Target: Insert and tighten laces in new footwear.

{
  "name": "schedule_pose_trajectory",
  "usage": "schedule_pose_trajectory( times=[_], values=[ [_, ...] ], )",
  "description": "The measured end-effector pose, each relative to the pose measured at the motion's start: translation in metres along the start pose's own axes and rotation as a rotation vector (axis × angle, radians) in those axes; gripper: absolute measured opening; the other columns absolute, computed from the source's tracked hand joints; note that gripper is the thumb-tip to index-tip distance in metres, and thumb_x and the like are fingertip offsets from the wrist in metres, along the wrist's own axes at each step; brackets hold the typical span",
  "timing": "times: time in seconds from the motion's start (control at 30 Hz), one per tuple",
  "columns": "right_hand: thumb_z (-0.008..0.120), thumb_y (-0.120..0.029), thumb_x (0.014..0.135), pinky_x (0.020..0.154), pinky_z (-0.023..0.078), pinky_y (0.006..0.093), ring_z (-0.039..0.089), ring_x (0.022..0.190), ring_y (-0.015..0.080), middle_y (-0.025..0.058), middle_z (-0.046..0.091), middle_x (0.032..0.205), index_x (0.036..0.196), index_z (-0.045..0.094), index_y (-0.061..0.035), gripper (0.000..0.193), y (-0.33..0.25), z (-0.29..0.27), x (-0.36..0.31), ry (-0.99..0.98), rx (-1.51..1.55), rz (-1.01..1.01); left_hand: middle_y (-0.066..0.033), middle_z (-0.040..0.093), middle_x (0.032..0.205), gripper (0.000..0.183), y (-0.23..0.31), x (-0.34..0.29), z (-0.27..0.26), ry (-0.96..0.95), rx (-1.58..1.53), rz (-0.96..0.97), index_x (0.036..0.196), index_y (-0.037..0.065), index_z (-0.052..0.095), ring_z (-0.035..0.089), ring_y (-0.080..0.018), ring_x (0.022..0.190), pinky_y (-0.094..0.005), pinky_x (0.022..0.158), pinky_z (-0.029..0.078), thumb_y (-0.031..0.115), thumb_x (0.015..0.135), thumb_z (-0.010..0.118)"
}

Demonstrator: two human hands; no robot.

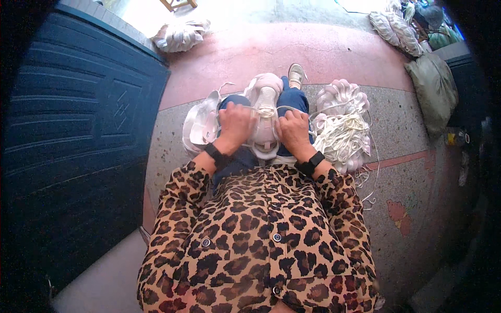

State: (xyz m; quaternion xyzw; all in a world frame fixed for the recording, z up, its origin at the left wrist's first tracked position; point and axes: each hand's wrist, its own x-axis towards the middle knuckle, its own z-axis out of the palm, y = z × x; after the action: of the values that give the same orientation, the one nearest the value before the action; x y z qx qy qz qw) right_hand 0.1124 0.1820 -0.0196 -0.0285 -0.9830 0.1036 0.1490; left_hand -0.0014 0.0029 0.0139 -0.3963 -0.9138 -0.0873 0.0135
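Head view | left hand (235, 124) and right hand (293, 130) closed on pale pink-and-white laced sneaker (265, 117), held on lap | white shoelace bundle (342, 136) lay just right | speckled terrazzo floor (412, 182)

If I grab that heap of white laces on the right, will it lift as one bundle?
Probably not cleanly. The laces look thin and limp, and loose strands trail onto the floor, so they would likely sag and snag. The heap probably weighs little for its bulk.
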Motion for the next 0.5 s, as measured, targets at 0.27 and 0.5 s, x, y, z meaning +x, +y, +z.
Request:
schedule_pose_trajectory(
  times=[0.27,0.5],
  values=[
    [0.064,-0.028,0.084,0.079,0.038,0.0427,0.055,0.096,0.0261,0.0079,0.06,0.092,0.09,0.068,-0.0069,0.022,-0.011,0.009,-0.009,-0.198,-0.129,0.071,-0.0064,0.064,0.083,0.02,0.019,-0.022,0.011,-0.002,0.085,0.066,0.081,0.008,0.068,0.055,-0.0273,0.094,-0.0445,0.074,0.04,0.028,0.084,0.07],
    [0.06,-0.019,0.082,0.076,0.042,0.0452,0.056,0.092,0.0302,0.0104,0.06,0.091,0.087,0.066,-0.0071,0.014,0.002,0.02,-0.011,-0.102,0.079,0.098,-0.0081,0.067,0.083,0.012,0.025,0.023,0.0,-0.013,-0.064,0.243,0.081,0.007,0.068,0.061,-0.0293,0.09,-0.0428,0.072,0.05,0.018,0.084,0.066]
  ],
)
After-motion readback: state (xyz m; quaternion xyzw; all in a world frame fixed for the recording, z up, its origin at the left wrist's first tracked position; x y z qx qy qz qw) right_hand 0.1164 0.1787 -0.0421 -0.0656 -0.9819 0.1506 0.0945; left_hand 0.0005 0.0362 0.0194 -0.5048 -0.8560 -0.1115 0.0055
